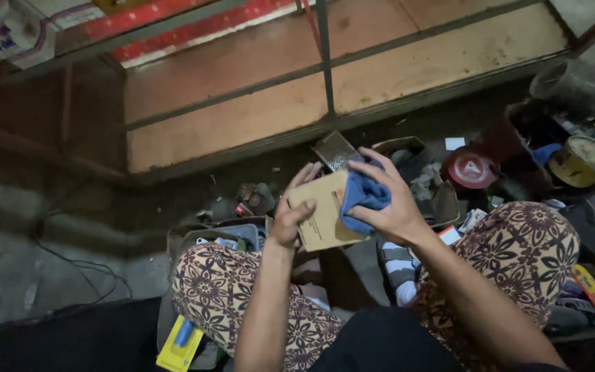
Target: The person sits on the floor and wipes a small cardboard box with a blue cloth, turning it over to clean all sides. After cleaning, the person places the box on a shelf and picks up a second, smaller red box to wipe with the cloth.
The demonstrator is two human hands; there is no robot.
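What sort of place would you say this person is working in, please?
Probably a cluttered workshop or storeroom floor: a metal-framed shelf with bare wooden boards, a round red tin lid and a pale lidded tub among scattered loose parts. The person sits low, wiping a flat tan panel with a blue cloth.

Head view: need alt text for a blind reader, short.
Seen from above, a seated person's left hand holds a flat tan rectangular panel while the right hand presses a blue cloth against it. Patterned trousers cover the knees; a perforated metal piece and a red round lid lie among floor clutter.
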